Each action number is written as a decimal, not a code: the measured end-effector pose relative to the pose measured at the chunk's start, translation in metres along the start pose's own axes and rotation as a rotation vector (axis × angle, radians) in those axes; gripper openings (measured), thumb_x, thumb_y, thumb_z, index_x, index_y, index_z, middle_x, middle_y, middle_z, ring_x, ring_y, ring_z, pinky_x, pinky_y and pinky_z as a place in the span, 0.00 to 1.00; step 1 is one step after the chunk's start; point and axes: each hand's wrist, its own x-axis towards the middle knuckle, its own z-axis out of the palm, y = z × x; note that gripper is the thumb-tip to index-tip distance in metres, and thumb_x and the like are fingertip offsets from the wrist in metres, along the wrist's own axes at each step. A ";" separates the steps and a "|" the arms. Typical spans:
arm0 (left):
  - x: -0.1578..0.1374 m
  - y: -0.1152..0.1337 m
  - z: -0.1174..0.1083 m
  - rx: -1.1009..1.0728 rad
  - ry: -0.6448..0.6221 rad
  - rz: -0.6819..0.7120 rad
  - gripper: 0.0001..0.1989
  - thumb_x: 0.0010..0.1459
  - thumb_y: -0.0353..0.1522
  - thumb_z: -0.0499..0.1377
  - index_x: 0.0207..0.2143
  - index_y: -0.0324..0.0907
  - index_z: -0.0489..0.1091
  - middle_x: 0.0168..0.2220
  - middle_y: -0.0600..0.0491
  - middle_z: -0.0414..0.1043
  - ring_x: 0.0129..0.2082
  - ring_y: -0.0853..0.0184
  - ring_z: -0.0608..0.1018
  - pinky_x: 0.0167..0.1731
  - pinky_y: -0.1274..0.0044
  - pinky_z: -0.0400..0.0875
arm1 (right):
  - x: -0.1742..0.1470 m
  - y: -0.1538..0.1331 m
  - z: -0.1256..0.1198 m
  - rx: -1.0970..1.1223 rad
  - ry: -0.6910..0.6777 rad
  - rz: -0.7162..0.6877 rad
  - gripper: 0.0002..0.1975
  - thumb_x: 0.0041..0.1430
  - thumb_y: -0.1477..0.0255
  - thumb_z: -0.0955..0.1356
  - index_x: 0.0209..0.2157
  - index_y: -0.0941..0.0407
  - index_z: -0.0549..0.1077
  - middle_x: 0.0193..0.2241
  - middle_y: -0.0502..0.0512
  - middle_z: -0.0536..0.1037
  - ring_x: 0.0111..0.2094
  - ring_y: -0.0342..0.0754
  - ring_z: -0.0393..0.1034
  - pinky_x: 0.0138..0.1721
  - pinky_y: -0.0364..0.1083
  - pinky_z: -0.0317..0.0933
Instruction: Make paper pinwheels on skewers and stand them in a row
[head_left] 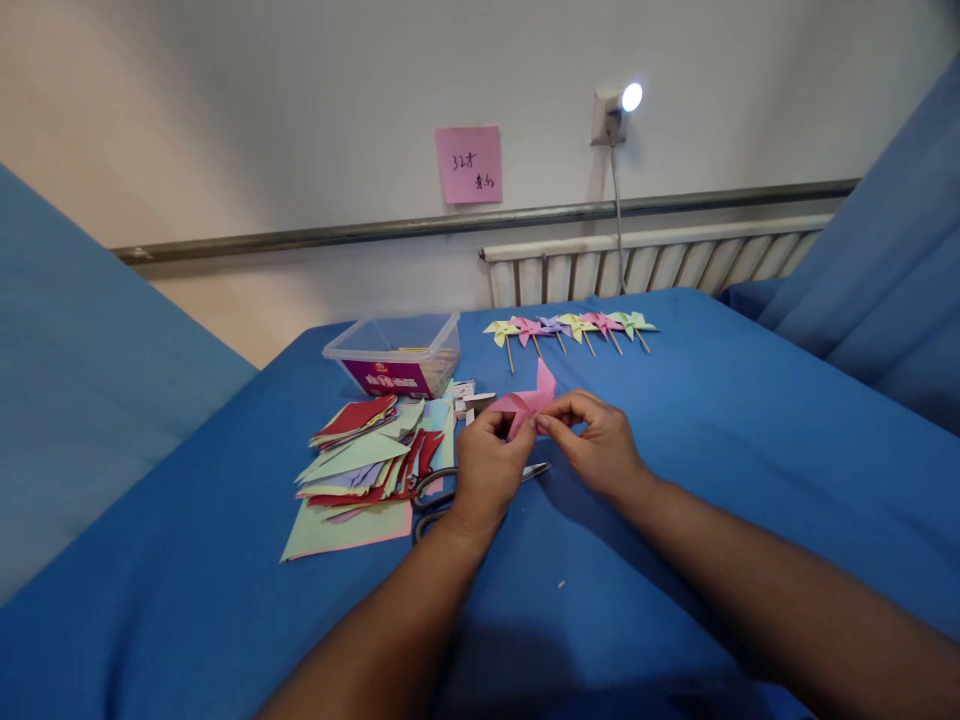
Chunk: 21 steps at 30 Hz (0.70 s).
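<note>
A pink paper pinwheel with folded blades is held up between both hands, above the blue cloth. My left hand is closed on its left and lower side, with the thumb near the middle. Thumb and fingertips of my right hand pinch at the centre from the right; whether a small pin is between them cannot be made out. Scissors lie under and behind my left wrist, their dark handles to the left and the blade tip showing to the right. No stick is visible on this pinwheel.
Stacked coloured paper lies to the left. Behind it stands a clear plastic box holding thin sticks. Small white boxes sit beside the paper. Several finished pinwheels on sticks lie in a row at the back, before a radiator.
</note>
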 end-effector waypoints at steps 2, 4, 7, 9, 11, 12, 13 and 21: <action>-0.001 -0.001 0.000 0.002 0.000 0.017 0.09 0.46 0.36 0.62 0.25 0.38 0.75 0.21 0.55 0.73 0.22 0.71 0.70 0.23 0.80 0.61 | 0.000 -0.001 0.000 -0.001 0.009 -0.008 0.03 0.54 0.73 0.68 0.28 0.55 0.74 0.26 0.50 0.73 0.28 0.44 0.67 0.33 0.44 0.62; -0.001 -0.001 0.001 -0.027 -0.012 0.017 0.10 0.47 0.36 0.62 0.27 0.38 0.76 0.23 0.55 0.74 0.23 0.70 0.71 0.24 0.80 0.62 | 0.001 -0.002 -0.001 -0.003 0.035 -0.023 0.02 0.54 0.74 0.68 0.28 0.54 0.74 0.30 0.52 0.74 0.33 0.46 0.69 0.37 0.45 0.63; -0.001 0.000 0.001 -0.085 -0.022 -0.012 0.10 0.46 0.36 0.63 0.27 0.38 0.76 0.22 0.55 0.73 0.22 0.71 0.70 0.23 0.80 0.62 | 0.000 -0.003 0.000 0.034 0.059 0.004 0.02 0.53 0.72 0.68 0.29 0.54 0.74 0.41 0.56 0.73 0.46 0.50 0.68 0.43 0.48 0.64; -0.001 0.002 0.002 -0.128 -0.008 -0.040 0.09 0.44 0.36 0.64 0.24 0.38 0.75 0.20 0.55 0.72 0.20 0.72 0.68 0.22 0.81 0.60 | -0.001 -0.002 0.002 0.120 0.041 0.077 0.02 0.52 0.70 0.69 0.30 0.54 0.73 0.43 0.57 0.72 0.47 0.51 0.68 0.42 0.48 0.66; -0.001 0.003 0.002 -0.168 0.003 -0.056 0.09 0.43 0.36 0.65 0.23 0.37 0.75 0.19 0.55 0.71 0.20 0.72 0.68 0.21 0.81 0.60 | -0.001 0.000 0.005 0.235 0.037 0.173 0.06 0.51 0.68 0.69 0.33 0.54 0.71 0.40 0.56 0.73 0.42 0.50 0.70 0.39 0.48 0.67; -0.001 0.003 0.002 -0.183 0.001 -0.058 0.09 0.43 0.36 0.65 0.23 0.37 0.74 0.20 0.55 0.71 0.20 0.72 0.68 0.21 0.81 0.61 | -0.001 0.000 0.006 0.298 0.041 0.215 0.10 0.51 0.68 0.70 0.35 0.54 0.70 0.38 0.55 0.74 0.40 0.49 0.71 0.38 0.48 0.67; -0.001 0.003 0.002 -0.194 -0.004 -0.059 0.09 0.43 0.35 0.65 0.24 0.37 0.74 0.20 0.55 0.72 0.20 0.72 0.69 0.22 0.81 0.61 | -0.001 0.000 0.008 0.363 0.046 0.249 0.13 0.50 0.68 0.70 0.38 0.54 0.68 0.36 0.53 0.75 0.38 0.48 0.71 0.38 0.47 0.67; -0.001 0.001 0.003 -0.266 -0.060 -0.057 0.09 0.44 0.34 0.64 0.27 0.37 0.74 0.24 0.54 0.74 0.23 0.71 0.71 0.26 0.80 0.64 | 0.006 -0.001 0.011 0.693 -0.014 0.400 0.21 0.43 0.64 0.74 0.39 0.54 0.69 0.27 0.48 0.75 0.29 0.44 0.70 0.34 0.46 0.66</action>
